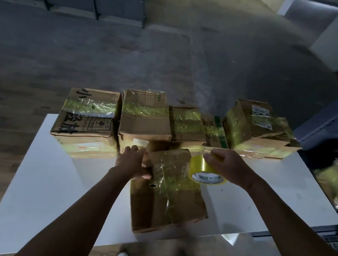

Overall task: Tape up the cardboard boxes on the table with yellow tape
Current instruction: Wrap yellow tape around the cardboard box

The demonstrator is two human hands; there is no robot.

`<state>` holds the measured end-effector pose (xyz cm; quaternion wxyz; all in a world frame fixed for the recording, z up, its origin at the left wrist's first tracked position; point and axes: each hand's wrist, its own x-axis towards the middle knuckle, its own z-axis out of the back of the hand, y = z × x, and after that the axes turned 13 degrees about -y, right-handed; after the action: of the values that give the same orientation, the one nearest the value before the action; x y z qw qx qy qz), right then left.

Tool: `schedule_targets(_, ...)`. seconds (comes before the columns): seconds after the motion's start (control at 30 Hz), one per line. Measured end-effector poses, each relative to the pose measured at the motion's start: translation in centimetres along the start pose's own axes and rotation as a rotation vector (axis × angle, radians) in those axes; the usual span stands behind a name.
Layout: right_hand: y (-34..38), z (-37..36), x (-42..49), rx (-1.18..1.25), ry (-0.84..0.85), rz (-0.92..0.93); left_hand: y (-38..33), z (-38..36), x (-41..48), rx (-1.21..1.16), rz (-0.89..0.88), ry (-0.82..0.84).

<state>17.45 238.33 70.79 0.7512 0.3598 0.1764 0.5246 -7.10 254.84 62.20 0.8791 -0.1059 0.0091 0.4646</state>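
Note:
A cardboard box [170,201] lies in front of me on the white table [42,190], with yellow tape across its top. My left hand [133,161] grips the box's far left corner, thumb on top. My right hand [228,166] holds a roll of yellow tape [205,173] at the box's far right edge. A strip of tape runs from the roll onto the box. Behind it stands a row of several taped cardboard boxes [144,117].
The row of boxes fills the table's far edge from left [87,120] to right [260,129]. Another taped box [337,183] sits off the table at the right, in a dark frame. Bare concrete floor lies beyond the table.

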Motion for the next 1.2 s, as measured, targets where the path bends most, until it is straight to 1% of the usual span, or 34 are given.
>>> schedule_targets(0.07, 0.1, -0.2, 0.3, 0.011, 0.021, 0.006, 0.6, -0.1, -0.9, -0.013, 0.061, -0.005)
schedule_targets(0.17, 0.4, -0.7, 0.8, 0.007, 0.048, 0.012, 1.3, -0.5, -2.3, -0.110, 0.139, -0.053)
schedule_targets(0.33, 1.1, -1.6, 1.2, -0.014, 0.077, 0.061, 1.2, -1.9, -4.3, -0.419, 0.274, -0.121)
schedule_targets(0.47, 1.4, -2.0, 1.4, 0.003, 0.115, 0.078, 1.0, -2.5, -5.2, -0.457, 0.341, -0.218)
schedule_targets(0.57, 1.6, -2.2, 1.4, 0.018, 0.133, 0.077, 1.1, -2.2, -5.2, -0.482, 0.365, -0.191)
schedule_targets(0.63, 1.5, -2.3, 1.5, 0.021, 0.140, 0.072, 1.0, -1.9, -5.4, -0.549, 0.425, -0.205)
schedule_targets(0.67, 1.5, -2.3, 1.5, 0.015, 0.144, 0.071, 0.7, -1.9, -5.7, -0.554, 0.444, -0.263)
schedule_targets(0.77, 1.7, -2.5, 1.5, 0.013, 0.151, 0.076, -0.3, -1.4, -6.4, -0.502, 0.425, -0.578)
schedule_targets(0.8, 1.8, -2.7, 1.6, 0.027, 0.158, 0.073, -0.7, -1.1, -6.5, -0.539, 0.432, -0.617)
schedule_targets(0.83, 2.0, -3.0, 1.6, 0.041, 0.169, 0.067, -1.0, -0.5, -6.6, -0.610, 0.448, -0.592)
schedule_targets(0.87, 2.2, -3.2, 1.7, 0.051, 0.183, 0.060, -1.4, 0.0, -6.5, -0.716, 0.480, -0.511)
schedule_targets(1.0, 3.2, -4.1, 2.1, 0.082, 0.203, 0.067, -2.6, 2.2, -7.0, -1.407, 0.738, 0.011)
schedule_targets(1.03, 3.4, -4.2, 2.2, 0.101, 0.198, 0.074, -2.7, 2.4, -7.2, -1.480, 0.756, 0.093)
schedule_targets(1.07, 3.7, -4.4, 2.3, 0.117, 0.195, 0.078, -2.7, 2.4, -7.4, -1.493, 0.754, 0.116)
schedule_targets(1.1, 3.9, -4.5, 2.3, 0.128, 0.195, 0.078, -2.7, 2.4, -7.5, -1.462, 0.740, 0.080)
schedule_targets(1.13, 4.1, -4.6, 2.4, 0.136, 0.195, 0.076, -2.5, 2.1, -7.5, -1.358, 0.704, -0.014)
schedule_targets(1.2, 4.0, -4.7, 2.6, 0.139, 0.193, 0.082, -1.6, 1.5, -7.3, -0.948, 0.552, -0.262)
